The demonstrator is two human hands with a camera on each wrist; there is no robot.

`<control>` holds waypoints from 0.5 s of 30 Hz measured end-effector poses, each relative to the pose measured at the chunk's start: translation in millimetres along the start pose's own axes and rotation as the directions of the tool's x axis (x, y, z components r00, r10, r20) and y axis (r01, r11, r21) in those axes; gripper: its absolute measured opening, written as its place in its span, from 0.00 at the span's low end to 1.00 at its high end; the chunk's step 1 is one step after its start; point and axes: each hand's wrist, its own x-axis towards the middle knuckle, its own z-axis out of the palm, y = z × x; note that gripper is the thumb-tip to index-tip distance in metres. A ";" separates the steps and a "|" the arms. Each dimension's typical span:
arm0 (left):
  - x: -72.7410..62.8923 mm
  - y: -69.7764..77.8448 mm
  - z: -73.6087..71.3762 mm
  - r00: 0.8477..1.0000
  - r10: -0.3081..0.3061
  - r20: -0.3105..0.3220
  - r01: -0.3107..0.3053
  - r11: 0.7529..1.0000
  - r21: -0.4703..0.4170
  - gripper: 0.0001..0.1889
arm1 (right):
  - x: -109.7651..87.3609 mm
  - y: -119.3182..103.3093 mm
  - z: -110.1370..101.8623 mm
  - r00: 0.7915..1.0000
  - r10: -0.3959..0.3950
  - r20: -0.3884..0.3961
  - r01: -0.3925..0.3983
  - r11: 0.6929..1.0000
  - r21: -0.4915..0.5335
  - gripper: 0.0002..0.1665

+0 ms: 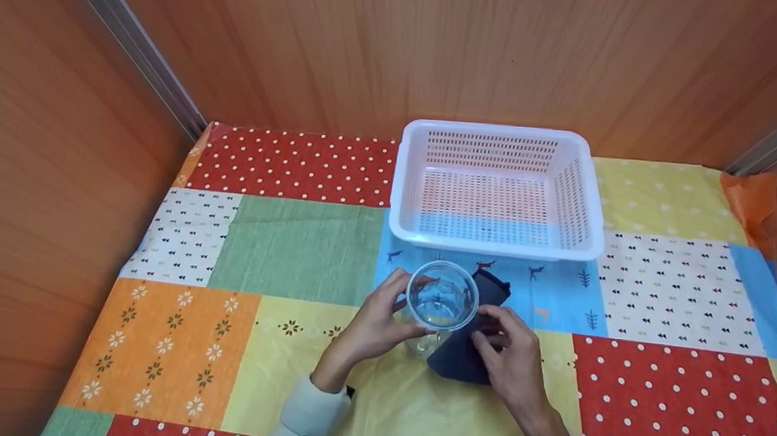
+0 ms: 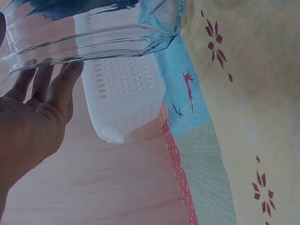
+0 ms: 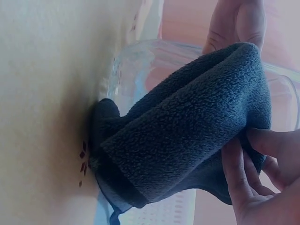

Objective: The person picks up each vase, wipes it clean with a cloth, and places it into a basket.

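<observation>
A clear glass jar (image 1: 438, 314) with a wide round mouth stands at the middle front of the cloth-covered table. My left hand (image 1: 377, 327) grips it just below the rim, thumb on the near side and fingers on the far side. In the left wrist view, the fingertips touch the glass wall (image 2: 117, 44). A dark blue-grey towel (image 1: 460, 360), fuzzy and folded over in the right wrist view, hangs against the jar's right side. My right hand (image 1: 512, 353) pinches the towel's upper part between thumb and fingers. The towel's lower end reaches the table.
A white plastic basket (image 1: 402, 233) with slotted walls stands behind the jar, with nothing in it. A patchwork tablecloth (image 1: 304, 246) covers the table. Wooden panels (image 1: 373, 46) enclose the back and both sides.
</observation>
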 end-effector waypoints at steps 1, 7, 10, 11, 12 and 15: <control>-0.3 0.5 0.2 1.000 0.000 -0.003 0.000 1.000 0.003 0.35 | -1.0 -1.0 0.3 1.000 0.000 -0.008 0.000 1.000 0.007 0.23; -3.5 2.8 5.6 0.999 0.009 -0.047 -0.007 0.999 0.045 0.35 | -7.4 -7.9 2.7 0.998 0.017 -0.063 -0.014 0.999 0.046 0.23; -5.6 3.8 12.4 0.994 0.033 -0.101 -0.026 0.997 0.067 0.34 | -10.9 -10.7 3.9 0.995 0.017 -0.093 -0.010 0.998 0.069 0.22; -6.3 3.9 15.1 0.992 0.042 -0.122 -0.034 0.997 0.069 0.34 | -12.0 -11.3 4.3 0.995 0.016 -0.101 -0.008 0.997 0.075 0.22; -7.0 3.8 18.1 0.988 0.049 -0.145 -0.038 0.997 0.074 0.33 | -12.8 -11.9 4.7 0.994 0.013 -0.109 -0.004 0.997 0.079 0.22; -9.3 3.5 27.9 0.973 0.071 -0.222 -0.045 0.992 0.119 0.32 | -14.7 -12.3 5.7 0.992 0.014 -0.126 -0.004 0.997 0.079 0.22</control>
